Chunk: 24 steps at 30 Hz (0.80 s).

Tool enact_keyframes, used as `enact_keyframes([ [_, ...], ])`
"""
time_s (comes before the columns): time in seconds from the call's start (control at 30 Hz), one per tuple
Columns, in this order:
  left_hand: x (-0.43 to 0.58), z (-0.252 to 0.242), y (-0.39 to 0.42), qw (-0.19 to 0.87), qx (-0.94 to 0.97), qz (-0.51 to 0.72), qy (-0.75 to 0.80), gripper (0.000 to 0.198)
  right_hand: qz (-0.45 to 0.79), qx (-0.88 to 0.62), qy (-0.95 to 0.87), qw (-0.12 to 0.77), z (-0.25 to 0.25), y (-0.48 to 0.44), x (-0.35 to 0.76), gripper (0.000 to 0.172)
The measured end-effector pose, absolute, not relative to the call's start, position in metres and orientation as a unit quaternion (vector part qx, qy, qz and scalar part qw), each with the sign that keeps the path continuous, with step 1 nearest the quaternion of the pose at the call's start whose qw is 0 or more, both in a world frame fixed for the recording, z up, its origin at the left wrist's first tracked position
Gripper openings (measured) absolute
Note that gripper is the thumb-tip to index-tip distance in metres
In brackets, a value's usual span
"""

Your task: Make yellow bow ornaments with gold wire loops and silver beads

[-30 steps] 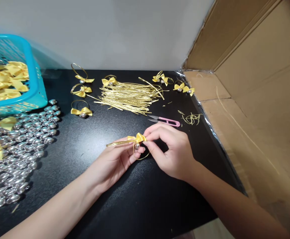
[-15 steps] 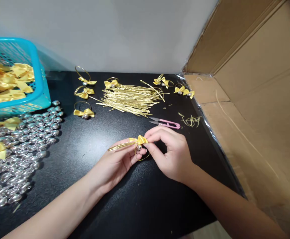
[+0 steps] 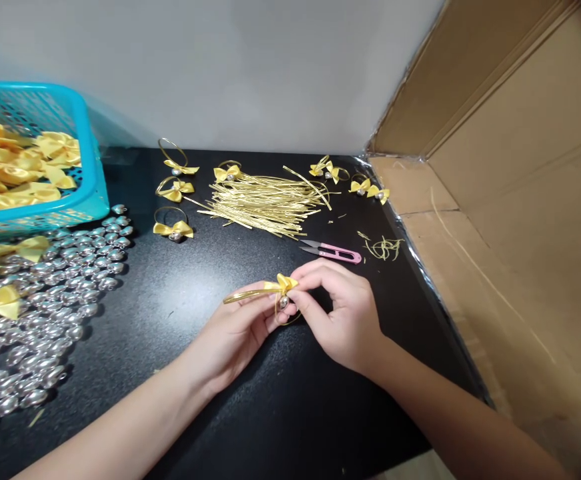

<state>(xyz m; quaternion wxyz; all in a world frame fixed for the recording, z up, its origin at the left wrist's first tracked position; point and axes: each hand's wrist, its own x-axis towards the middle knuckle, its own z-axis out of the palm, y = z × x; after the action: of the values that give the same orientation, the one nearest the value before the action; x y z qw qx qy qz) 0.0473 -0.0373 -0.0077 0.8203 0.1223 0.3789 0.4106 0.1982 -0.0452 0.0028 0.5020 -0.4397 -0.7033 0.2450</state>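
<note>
Above the black table, a yellow ribbon bow (image 3: 285,283) is pinched between both hands. A silver bell (image 3: 284,302) hangs just under its knot, and a loop of gold cord (image 3: 243,295) sticks out to the left over my left hand. My left hand (image 3: 243,337) supports the bow from below and left, its fingers curled around it. The thumb and forefinger of my right hand (image 3: 343,310) close on the bow's right side. A thin strand of cord curves below the bell; its end is hidden by the fingers.
Pink thread snips (image 3: 333,252) lie just beyond my right hand, near cord scraps (image 3: 384,248). Behind is a pile of gold cords (image 3: 270,203), with finished-looking bows (image 3: 174,230) around it. Silver bells (image 3: 60,287) spread at left before a blue basket (image 3: 93,180) of bows.
The whole view has shifted slightly. Both hands keep their grip on the bow, which has turned a little, and the bell shows a bit lower beneath it.
</note>
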Motion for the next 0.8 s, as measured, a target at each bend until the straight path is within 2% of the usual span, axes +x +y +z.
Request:
enact_keyframes([
  [0.33,0.048,-0.007,-0.039,0.779,0.169,0.453,0.399,0.007,0.427,-0.456,-0.572,0.532,-0.005,-0.043,0.197,0.006],
  [0.6,0.042,-0.002,-0.040,0.715,0.278,0.451,0.456,0.016,0.507,-0.423,-0.530,0.531,-0.012,-0.041,0.193,0.010],
  [0.7,0.041,0.003,-0.039,0.681,0.327,0.450,0.475,0.014,0.469,-0.460,-0.535,0.531,-0.012,-0.044,0.192,0.003],
  [0.8,0.039,0.010,-0.039,0.623,0.368,0.470,0.505,0.010,0.313,-0.498,-0.564,0.580,-0.012,-0.054,0.196,0.007],
])
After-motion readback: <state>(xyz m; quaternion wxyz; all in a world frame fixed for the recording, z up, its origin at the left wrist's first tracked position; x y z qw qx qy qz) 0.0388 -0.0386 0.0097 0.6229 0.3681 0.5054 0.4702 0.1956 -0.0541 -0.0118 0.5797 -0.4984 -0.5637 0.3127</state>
